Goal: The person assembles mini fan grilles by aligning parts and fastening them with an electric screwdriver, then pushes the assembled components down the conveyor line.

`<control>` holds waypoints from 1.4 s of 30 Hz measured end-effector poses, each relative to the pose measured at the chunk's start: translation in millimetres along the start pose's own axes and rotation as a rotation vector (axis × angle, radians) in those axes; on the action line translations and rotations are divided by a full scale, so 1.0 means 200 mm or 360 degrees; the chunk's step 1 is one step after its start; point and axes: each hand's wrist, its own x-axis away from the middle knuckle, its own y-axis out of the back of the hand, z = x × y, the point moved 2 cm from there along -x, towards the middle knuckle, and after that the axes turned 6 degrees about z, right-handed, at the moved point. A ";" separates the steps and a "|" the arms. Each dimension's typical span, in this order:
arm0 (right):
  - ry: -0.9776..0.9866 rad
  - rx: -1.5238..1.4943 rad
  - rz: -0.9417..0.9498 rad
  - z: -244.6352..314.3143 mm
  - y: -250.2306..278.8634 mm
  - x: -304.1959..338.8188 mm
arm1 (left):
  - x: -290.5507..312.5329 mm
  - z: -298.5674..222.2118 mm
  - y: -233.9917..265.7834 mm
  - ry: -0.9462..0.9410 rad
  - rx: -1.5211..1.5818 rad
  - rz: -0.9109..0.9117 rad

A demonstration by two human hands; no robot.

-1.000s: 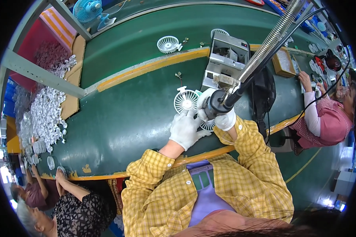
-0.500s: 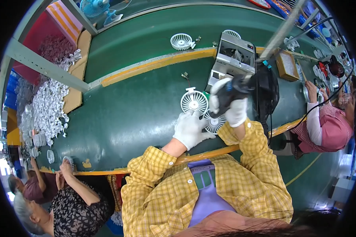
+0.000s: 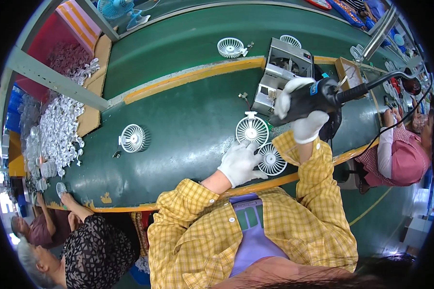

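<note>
Two small round white fans with slatted guards lie by my hands. The upper fan (image 3: 251, 130) has a wired connector stretching away from its top. My gloved left hand (image 3: 239, 164) has its fingertips on this fan's near rim, gripping it, with the thumb spread to the side. A second white fan (image 3: 273, 160) lies just right of that hand. My gloved right hand (image 3: 299, 113) is wrapped round a black electric screwdriver (image 3: 306, 100), raised and tilted above the table. Its thick cord runs off to the right. The screwdriver's tip is hard to make out.
A metal box-shaped machine (image 3: 287, 60) stands beyond my right hand. Another fan (image 3: 132, 138) sits on the green table to the left; one more fan (image 3: 231, 47) rides the far belt. White plastic parts (image 3: 58, 127) are heaped left. Co-workers sit at both sides.
The screwdriver has lifted and tipped over, its cord end swinging right. The upper fan and my left hand have shifted right and slightly nearer. Another fan now sits on the table to the left.
</note>
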 end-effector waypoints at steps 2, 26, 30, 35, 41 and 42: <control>-0.0117 -0.0180 -0.0023 -0.05 -0.06 0.05 | 0.00 -0.01 0.00 0.0011 -0.0003 0.0006; -0.0187 0.0142 0.0050 -0.04 0.03 0.00 | 0.01 0.00 -0.01 -0.0089 0.0013 0.0028; 0.0093 0.0245 -0.0043 0.05 0.10 -0.12 | -0.01 -0.02 -0.02 -0.0120 0.0000 0.0150; 0.0101 0.0338 -0.0066 0.04 0.08 -0.11 | -0.01 -0.03 -0.01 -0.0176 0.0005 0.0080; -0.0172 0.0031 0.0188 -0.04 -0.08 0.03 | 0.02 -0.02 -0.02 -0.0144 -0.0024 0.0127; -0.0203 -0.0220 0.0115 -0.08 -0.11 0.06 | 0.02 -0.02 -0.02 -0.0129 -0.0020 0.0179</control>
